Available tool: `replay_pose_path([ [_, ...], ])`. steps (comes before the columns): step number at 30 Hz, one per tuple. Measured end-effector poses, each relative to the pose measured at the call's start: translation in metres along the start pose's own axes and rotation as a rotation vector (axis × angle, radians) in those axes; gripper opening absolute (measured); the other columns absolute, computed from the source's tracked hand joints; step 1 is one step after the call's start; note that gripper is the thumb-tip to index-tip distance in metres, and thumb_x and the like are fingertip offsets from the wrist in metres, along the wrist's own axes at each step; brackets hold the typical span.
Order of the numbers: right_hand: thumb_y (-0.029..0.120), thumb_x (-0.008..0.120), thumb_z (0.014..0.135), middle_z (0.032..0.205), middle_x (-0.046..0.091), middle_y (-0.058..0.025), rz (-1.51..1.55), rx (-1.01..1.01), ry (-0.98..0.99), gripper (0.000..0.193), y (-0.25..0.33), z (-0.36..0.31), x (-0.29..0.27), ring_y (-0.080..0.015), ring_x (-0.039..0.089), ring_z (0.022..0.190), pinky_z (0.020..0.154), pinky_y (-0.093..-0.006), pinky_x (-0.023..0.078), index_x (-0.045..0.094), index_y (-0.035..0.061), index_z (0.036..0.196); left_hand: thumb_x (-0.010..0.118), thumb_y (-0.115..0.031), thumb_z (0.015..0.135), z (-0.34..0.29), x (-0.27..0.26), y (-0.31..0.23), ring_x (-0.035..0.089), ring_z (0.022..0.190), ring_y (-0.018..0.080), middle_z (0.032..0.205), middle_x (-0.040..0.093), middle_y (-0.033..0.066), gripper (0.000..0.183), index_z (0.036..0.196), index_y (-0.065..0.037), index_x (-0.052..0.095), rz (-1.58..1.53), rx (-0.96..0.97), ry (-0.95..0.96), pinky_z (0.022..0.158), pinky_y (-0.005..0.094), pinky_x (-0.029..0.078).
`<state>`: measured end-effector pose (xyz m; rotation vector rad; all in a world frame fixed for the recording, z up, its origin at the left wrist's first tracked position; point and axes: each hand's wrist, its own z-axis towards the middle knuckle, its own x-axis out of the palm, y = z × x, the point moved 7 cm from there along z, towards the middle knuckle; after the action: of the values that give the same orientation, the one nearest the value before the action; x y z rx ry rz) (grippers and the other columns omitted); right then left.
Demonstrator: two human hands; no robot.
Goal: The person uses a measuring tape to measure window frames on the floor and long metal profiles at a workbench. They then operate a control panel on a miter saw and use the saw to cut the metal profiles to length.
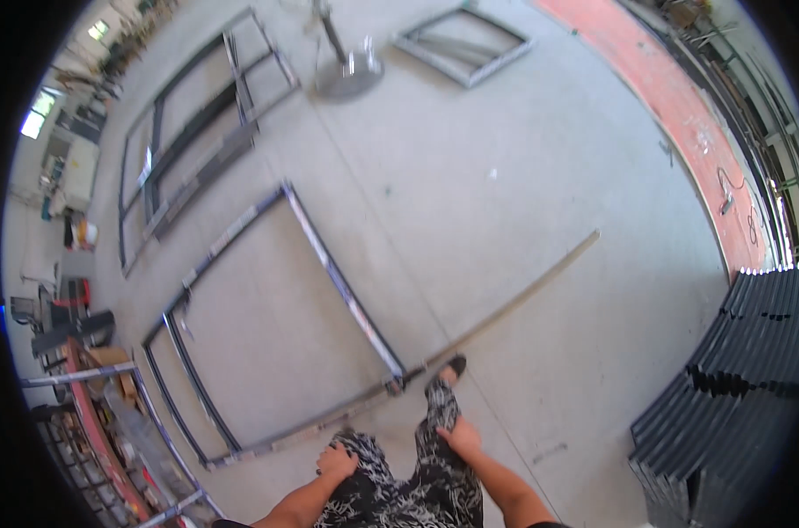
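Observation:
My left hand [336, 462] rests on my left knee, over black-and-white patterned trousers [373, 453]. Its fingers lie bent across the cloth and hold no object. On the other knee, my right hand [463, 439] is braced with its thumb stretched out; its remaining fingers are partly hidden by the leg. In front of my legs a large rectangular metal frame [336, 273] lies on the floor. A long thin bar [522, 301] extends along its near side and far out to the right. My dark shoe [453, 365] is beside the frame's near right corner.
Larger joined frames [201, 114] lie at the far left, and a smaller frame [470, 77] at the back. A stand with a round base [350, 75] is between them. Stacked dark profiles [733, 378] fill the right side. A loaded rack [100, 440] stands at left.

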<state>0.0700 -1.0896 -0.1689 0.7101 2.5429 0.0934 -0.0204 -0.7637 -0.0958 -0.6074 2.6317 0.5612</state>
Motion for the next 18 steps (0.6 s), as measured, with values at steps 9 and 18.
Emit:
replay_pose_path([
  [9, 0.045, 0.058, 0.079, 0.092, 0.063, -0.0192, 0.372, -0.316, -0.269, 0.048, -0.06, -0.065, -0.081, -0.035, 0.06, 0.087, 0.076, -0.0454, 0.047, 0.06, 0.0037, 0.102, 0.053, -0.043, 0.076, -0.091, -0.167, -0.212, 0.045, 0.11, 0.0352, 0.114, 0.048, 0.0163, 0.046, 0.112, -0.013, 0.053, 0.132, 0.661, -0.411, 0.083, 0.0531, 0.041],
  [18, 0.031, 0.055, 0.076, 0.06, 0.061, -0.0129, 0.262, -0.265, -0.097, 0.029, -0.127, 0.018, -0.2, -0.0255, 0.06, 0.06, 0.059, -0.0407, 0.047, 0.064, 0.0042, 0.07, 0.05, -0.04, 0.077, -0.082, -0.27, -0.354, 0.05, 0.107, 0.0314, 0.112, 0.053, 0.0159, 0.039, 0.106, -0.014, 0.058, 0.189, 0.735, -0.412, 0.083, 0.0476, 0.042],
])
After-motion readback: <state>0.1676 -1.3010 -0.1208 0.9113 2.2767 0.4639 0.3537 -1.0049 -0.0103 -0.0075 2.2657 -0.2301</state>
